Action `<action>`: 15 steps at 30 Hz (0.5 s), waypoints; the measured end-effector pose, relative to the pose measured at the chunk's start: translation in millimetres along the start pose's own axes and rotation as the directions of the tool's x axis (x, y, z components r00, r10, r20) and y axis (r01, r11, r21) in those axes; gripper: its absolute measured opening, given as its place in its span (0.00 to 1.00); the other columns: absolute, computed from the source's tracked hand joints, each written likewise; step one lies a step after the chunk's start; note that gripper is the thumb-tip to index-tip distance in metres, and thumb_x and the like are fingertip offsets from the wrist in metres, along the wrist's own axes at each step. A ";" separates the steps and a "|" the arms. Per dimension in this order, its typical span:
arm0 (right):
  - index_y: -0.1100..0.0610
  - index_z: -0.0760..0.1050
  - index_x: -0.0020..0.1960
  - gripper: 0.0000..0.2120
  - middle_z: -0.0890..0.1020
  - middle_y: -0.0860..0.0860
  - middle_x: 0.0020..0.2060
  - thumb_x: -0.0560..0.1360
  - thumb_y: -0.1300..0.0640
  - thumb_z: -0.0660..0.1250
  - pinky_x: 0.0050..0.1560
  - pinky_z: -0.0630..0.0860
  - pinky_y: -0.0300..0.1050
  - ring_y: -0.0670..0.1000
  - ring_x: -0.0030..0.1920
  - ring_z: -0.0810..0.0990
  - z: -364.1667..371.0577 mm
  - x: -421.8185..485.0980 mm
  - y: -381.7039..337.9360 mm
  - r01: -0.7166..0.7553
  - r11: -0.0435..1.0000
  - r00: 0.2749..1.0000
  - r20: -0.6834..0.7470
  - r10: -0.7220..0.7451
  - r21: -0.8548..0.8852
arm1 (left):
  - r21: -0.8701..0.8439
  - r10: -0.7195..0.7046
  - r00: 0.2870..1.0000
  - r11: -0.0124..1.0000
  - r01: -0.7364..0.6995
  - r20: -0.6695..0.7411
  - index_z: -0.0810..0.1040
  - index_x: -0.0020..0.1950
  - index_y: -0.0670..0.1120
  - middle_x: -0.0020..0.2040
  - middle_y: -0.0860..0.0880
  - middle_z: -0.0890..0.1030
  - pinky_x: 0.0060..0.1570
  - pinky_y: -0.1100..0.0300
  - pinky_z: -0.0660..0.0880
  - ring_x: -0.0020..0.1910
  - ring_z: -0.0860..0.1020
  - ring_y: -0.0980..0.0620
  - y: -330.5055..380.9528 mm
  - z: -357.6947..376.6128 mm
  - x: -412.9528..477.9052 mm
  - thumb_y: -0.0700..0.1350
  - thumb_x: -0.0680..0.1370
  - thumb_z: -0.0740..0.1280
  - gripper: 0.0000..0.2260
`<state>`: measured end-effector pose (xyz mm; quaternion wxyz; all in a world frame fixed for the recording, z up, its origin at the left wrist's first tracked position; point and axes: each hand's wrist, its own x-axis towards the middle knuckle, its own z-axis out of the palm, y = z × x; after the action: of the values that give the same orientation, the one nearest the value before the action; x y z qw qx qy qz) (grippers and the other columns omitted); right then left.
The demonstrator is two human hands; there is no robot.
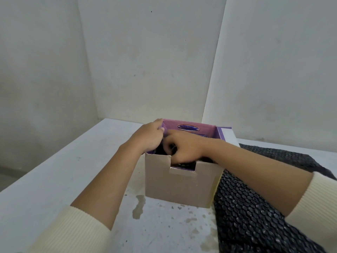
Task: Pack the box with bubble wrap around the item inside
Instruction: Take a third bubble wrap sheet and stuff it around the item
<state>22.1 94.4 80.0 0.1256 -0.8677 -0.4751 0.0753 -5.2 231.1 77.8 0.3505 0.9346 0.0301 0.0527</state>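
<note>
Left forearm [113, 176] ran in from 7 o'clock toward 1, bare from the cream left sleeve [69, 232] up. Left hand [149, 136] was back-up, fingers curled over the box [175, 185] rim at its 10 o'clock corner. Right forearm [255, 168] came from 4 o'clock toward 10, out of the right sleeve [313, 196]. Right hand [184, 147] was knuckles-up, fingers curled down inside the box; what they gripped couldn't be told. Hands were close together, right at 4 o'clock of left.

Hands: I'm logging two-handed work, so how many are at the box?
2. The left hand grips the box at its left rim; the right hand grips dark bubble wrap inside it. No other hand shows.
</note>
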 end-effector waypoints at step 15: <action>0.48 0.81 0.53 0.16 0.81 0.43 0.48 0.67 0.44 0.69 0.60 0.71 0.47 0.47 0.53 0.77 -26.1 -23.9 -1.8 -0.180 0.983 0.983 0.036 0.179 0.033 | 0.011 0.024 1.000 1.000 -0.024 0.017 0.65 0.71 0.53 0.72 0.46 0.69 0.57 0.58 0.64 0.68 0.68 0.45 9.8 -5.4 -9.7 0.50 0.79 0.57 0.19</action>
<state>14.4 71.3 105.7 0.1260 -0.9032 -0.3956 0.1092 -15.3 226.3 87.5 0.3450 0.9372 0.0164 0.0488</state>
